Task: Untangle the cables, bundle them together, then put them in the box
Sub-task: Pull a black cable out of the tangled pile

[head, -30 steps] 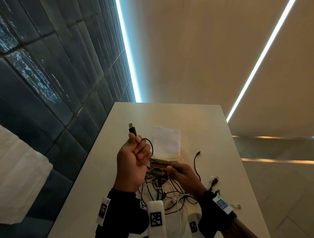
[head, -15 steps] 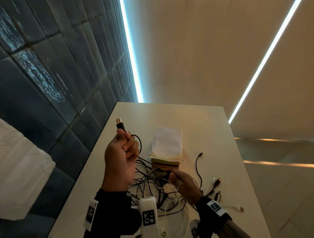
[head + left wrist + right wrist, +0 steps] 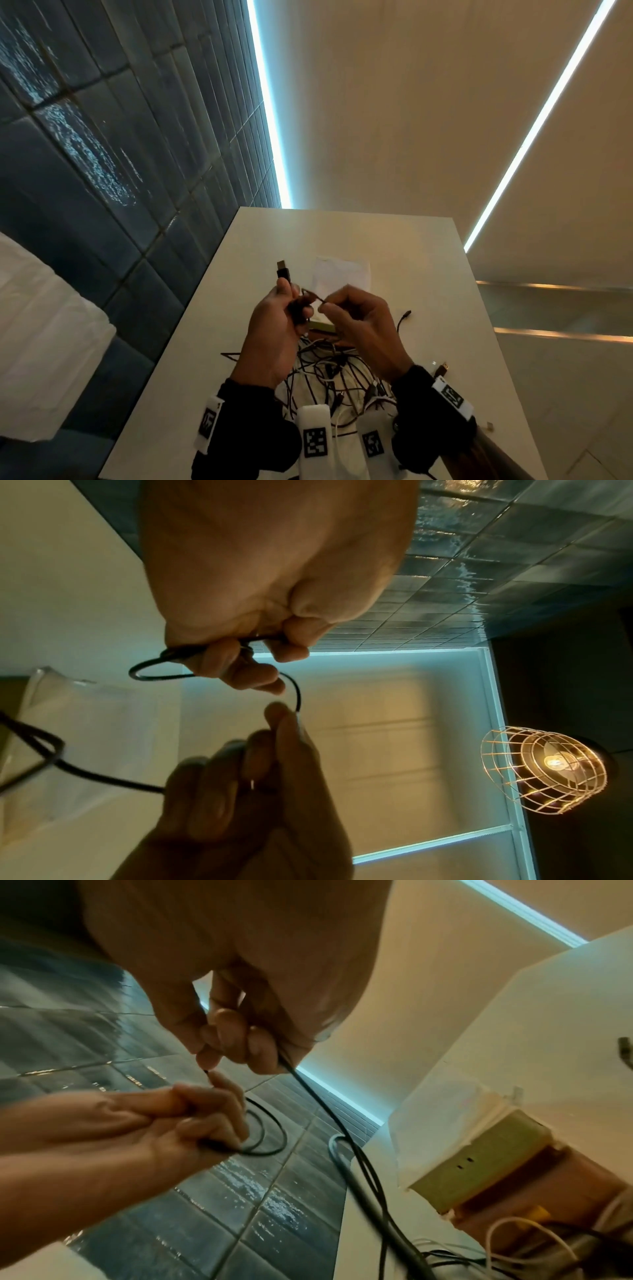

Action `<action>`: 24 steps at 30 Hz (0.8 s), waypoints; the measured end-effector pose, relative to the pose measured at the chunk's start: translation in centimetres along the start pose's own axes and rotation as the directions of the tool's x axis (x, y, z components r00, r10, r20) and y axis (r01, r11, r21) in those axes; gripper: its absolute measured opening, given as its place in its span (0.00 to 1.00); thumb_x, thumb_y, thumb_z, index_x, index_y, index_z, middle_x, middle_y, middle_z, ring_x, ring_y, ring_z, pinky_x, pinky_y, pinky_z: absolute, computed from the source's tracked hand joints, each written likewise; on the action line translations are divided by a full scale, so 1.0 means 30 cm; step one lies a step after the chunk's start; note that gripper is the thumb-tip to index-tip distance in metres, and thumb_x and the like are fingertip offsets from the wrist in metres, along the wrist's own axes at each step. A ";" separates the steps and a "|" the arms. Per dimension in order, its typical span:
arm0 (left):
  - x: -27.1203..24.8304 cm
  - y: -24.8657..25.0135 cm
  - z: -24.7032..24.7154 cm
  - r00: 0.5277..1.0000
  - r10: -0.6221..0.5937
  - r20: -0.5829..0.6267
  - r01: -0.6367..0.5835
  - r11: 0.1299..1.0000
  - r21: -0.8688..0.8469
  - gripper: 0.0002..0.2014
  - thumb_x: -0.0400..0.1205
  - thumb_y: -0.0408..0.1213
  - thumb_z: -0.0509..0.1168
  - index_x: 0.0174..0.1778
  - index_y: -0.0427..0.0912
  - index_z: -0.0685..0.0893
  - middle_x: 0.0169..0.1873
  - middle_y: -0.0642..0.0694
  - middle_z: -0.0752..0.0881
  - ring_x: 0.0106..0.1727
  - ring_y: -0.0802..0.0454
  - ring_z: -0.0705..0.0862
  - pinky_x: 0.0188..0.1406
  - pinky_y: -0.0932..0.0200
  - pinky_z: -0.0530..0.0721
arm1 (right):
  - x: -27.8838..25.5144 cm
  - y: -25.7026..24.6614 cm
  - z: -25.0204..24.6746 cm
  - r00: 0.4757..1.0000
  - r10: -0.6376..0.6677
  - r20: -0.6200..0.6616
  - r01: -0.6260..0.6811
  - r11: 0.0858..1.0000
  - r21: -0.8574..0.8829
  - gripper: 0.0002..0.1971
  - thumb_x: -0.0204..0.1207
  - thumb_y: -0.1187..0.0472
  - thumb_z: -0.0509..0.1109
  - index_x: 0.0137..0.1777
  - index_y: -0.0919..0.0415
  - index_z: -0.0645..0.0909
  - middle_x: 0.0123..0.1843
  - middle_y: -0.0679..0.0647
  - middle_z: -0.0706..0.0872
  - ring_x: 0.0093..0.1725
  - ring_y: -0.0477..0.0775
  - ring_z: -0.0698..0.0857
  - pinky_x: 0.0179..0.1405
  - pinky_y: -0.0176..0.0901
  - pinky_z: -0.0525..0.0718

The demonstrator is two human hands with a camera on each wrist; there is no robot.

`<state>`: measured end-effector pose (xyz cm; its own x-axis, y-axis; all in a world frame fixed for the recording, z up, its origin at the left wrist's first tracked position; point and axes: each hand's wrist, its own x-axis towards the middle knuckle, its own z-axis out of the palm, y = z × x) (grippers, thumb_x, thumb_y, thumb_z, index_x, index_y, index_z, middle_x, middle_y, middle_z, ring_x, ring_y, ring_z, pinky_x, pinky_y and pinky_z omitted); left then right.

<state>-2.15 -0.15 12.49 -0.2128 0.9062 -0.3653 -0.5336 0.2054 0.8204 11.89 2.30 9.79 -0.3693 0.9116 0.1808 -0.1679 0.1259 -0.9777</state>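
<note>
Cables on the table: most of the cables [image 3: 329,373] lie in one tangled heap, black and white together, on the white table [image 3: 428,260] just in front of the person; this heap looks not yet sorted.
Box: the box [image 3: 479,1167] stands on the table just beyond the heap, with a white sheet on top of it; I see no cable inside it, but its inside is hidden, so I cannot tell for sure.
Loose ends: some plugs lie apart at the right side of the heap, one black end [image 3: 406,313] near the box.
Black cable in hand: one black cable [image 3: 329,1112] is lifted above the heap and partly wound in small loops; its far part runs down into the tangle.
Left hand: the left hand [image 3: 274,329] is curled around the loops of this cable, and the USB plug [image 3: 283,270] stands out above the fingers.
Right hand: the right hand [image 3: 359,322] pinches the same cable between thumb and fingertips, close beside the left hand.
Progress: my judgement is an early stage, the first cable being coiled; the remaining untangling, the bundling and the putting in the box are all still to do.
</note>
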 end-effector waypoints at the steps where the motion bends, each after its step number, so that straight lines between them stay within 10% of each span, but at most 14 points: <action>1: 0.001 0.001 0.005 1.000 -0.012 0.026 0.013 1.000 -0.025 0.18 0.90 0.46 0.49 0.38 0.42 0.72 0.32 0.44 0.82 0.31 0.52 0.75 0.30 0.60 0.71 | -0.006 0.010 0.006 0.999 -0.002 0.039 0.002 1.000 0.000 0.05 0.78 0.67 0.72 0.42 0.68 0.84 0.35 0.61 0.85 0.34 0.63 0.83 0.37 0.60 0.88; 6: 0.002 0.020 0.014 0.992 0.040 0.118 -0.008 0.966 -0.259 0.17 0.88 0.47 0.51 0.36 0.43 0.73 0.24 0.48 0.69 0.32 0.50 0.76 0.41 0.54 0.73 | -0.033 0.100 -0.008 0.990 0.062 0.126 -0.059 0.998 -0.026 0.06 0.79 0.70 0.70 0.40 0.68 0.84 0.30 0.44 0.82 0.29 0.39 0.75 0.31 0.29 0.73; 12: 0.021 0.020 0.001 0.978 0.131 0.160 -0.087 0.962 -0.259 0.17 0.89 0.45 0.51 0.36 0.42 0.71 0.25 0.51 0.66 0.21 0.58 0.62 0.21 0.65 0.65 | -0.047 0.242 -0.084 0.991 0.125 0.040 -0.118 0.983 -0.142 0.18 0.81 0.57 0.69 0.37 0.73 0.82 0.29 0.51 0.78 0.31 0.45 0.73 0.33 0.37 0.71; 24: 0.011 0.049 -0.016 0.966 0.219 0.134 -0.192 0.963 -0.191 0.17 0.89 0.44 0.50 0.35 0.43 0.71 0.24 0.53 0.65 0.22 0.59 0.60 0.25 0.62 0.58 | -0.030 0.367 -0.111 0.979 0.202 0.039 -0.185 0.948 -0.261 0.16 0.83 0.60 0.65 0.31 0.57 0.79 0.30 0.49 0.76 0.32 0.46 0.73 0.35 0.36 0.72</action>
<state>-3.41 0.27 13.36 -0.2127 0.9704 -0.1140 -0.6295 -0.0469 0.7756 13.41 4.18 -1.48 -0.4312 0.9021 -0.0161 0.1476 0.0529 -0.9876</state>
